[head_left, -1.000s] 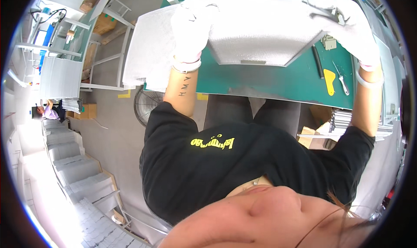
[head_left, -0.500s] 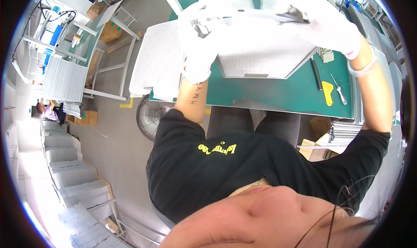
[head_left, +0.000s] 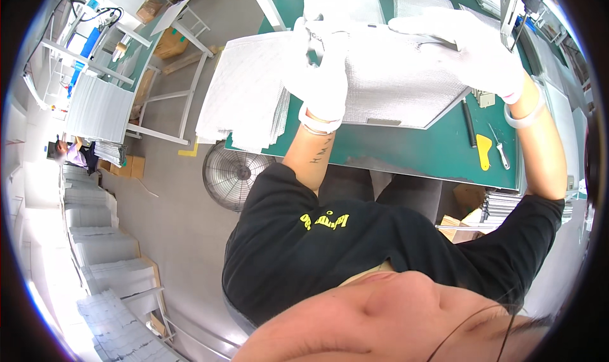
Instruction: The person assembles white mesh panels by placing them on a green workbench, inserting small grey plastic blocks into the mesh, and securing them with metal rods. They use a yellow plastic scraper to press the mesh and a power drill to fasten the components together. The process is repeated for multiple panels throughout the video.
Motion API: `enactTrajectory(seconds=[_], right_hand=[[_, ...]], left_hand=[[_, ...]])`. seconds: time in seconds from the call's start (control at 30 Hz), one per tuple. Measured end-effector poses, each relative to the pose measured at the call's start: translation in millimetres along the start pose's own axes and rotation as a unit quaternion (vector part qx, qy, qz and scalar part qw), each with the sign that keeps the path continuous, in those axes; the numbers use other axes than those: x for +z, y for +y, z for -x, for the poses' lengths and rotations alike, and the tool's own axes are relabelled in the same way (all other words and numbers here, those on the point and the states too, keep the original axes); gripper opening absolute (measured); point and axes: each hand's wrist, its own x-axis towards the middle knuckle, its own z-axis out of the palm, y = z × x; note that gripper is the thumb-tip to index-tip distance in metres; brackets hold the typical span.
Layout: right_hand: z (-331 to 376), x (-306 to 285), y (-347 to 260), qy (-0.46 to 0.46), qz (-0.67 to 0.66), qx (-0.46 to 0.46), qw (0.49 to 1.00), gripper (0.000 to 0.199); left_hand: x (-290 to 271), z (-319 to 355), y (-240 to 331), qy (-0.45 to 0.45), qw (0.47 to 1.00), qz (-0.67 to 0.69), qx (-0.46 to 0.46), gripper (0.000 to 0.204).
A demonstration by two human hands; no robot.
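- Green surface, spread under the work.
- Framed grey mesh panel, over that surface, between left hand and right hand.
- Stack of white sheets, left of left hand.
- Right hand: gloved, fingers stretched over panel's upper right; grip impossible to tell.
- Left hand: gloved, curled by panel's left edge; grip likewise unclear.
- Yellow scraper, right of panel.
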Motion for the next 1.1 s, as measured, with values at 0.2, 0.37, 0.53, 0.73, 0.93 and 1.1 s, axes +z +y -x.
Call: enactTrajectory(seconds=[0.2, 0.37, 0.53, 0.73, 0.93, 1.1], right_hand=[[0.4, 4.8, -5.1, -0.008, 0.038, 0.063, 0.997, 0.048], [0.6, 3.4, -4.2, -0.030, 0.050, 0.040, 0.998, 0.046], [1.3, 4.6, -10.6, -0.024, 0.038, 0.055, 0.997, 0.045], [2.9, 9.1, -8.8, 0.002, 0.027, 0.028, 0.999, 0.043], [7.7, 11.5, -12.7, 0.043, 0.025, -0.004, 0.999, 0.040], [5.5, 12.3, -20.8, 0.044, 0.030, -0.012, 0.999, 0.039]], left_hand=[[-8.1, -3.9, -3.6, -0.010, 0.998, -0.025, 0.060, 0.040], [-12.6, -12.5, 3.4, -0.013, 1.000, 0.003, 0.011, 0.038], [-13.3, -14.0, 4.5, -0.047, 0.992, 0.098, -0.061, 0.039], [-22.0, -19.9, -3.2, -0.080, 0.981, 0.162, -0.072, 0.026], [-27.3, -21.6, -6.6, -0.128, 0.987, 0.096, -0.009, 0.022], [-29.0, -13.6, -14.5, -0.120, 0.984, 0.072, 0.110, 0.024]])
